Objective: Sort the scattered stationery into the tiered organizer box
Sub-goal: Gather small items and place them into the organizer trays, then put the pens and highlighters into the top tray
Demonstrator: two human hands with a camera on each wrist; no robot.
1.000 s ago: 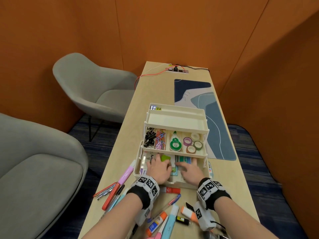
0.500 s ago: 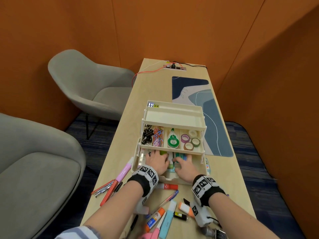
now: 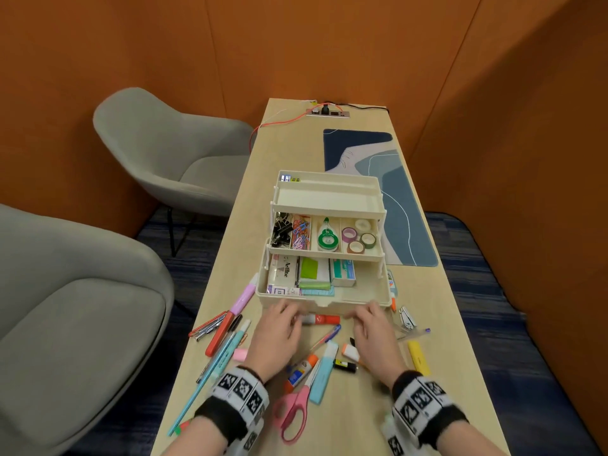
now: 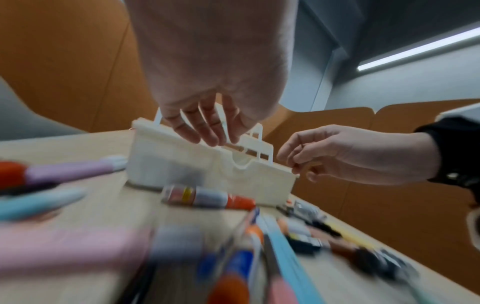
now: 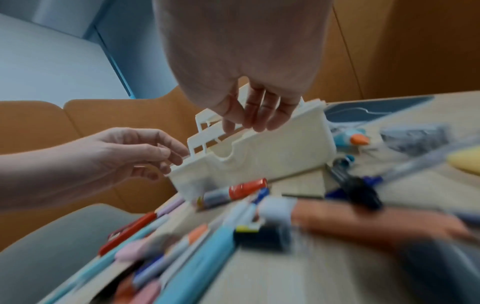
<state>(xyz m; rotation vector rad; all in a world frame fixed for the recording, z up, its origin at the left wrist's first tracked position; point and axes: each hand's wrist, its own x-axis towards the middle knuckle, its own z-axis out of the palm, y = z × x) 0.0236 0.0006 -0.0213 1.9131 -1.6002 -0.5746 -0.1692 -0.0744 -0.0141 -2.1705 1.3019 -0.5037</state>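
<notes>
The cream tiered organizer box (image 3: 329, 302) stands open mid-table. Its middle tier holds clips, correction tape (image 3: 328, 238) and tape rolls. Its bottom tier holds an Artline box (image 3: 283, 271), a green pad (image 3: 314, 273) and a teal box (image 3: 342, 273). My left hand (image 3: 289, 314) and right hand (image 3: 365, 314) hover just before the front wall, fingers relaxed and holding nothing. The wrist views show the left hand (image 4: 207, 131) and the right hand (image 5: 257, 119) with fingertips by the box rim (image 4: 182, 164). A red-and-white glue stick (image 3: 320, 319) lies between the hands. Pens and highlighters are scattered below.
Pink scissors (image 3: 292, 413), a blue highlighter (image 3: 324, 373), a yellow highlighter (image 3: 418, 357), a purple marker (image 3: 245, 294) and a red pen (image 3: 218, 334) litter the near table. A blue desk mat (image 3: 378, 179) lies far right. Two grey chairs (image 3: 171, 153) stand left.
Both hands have drawn back out of the bottom tier toward me and now hover in front of the box. The tier's contents are uncovered.
</notes>
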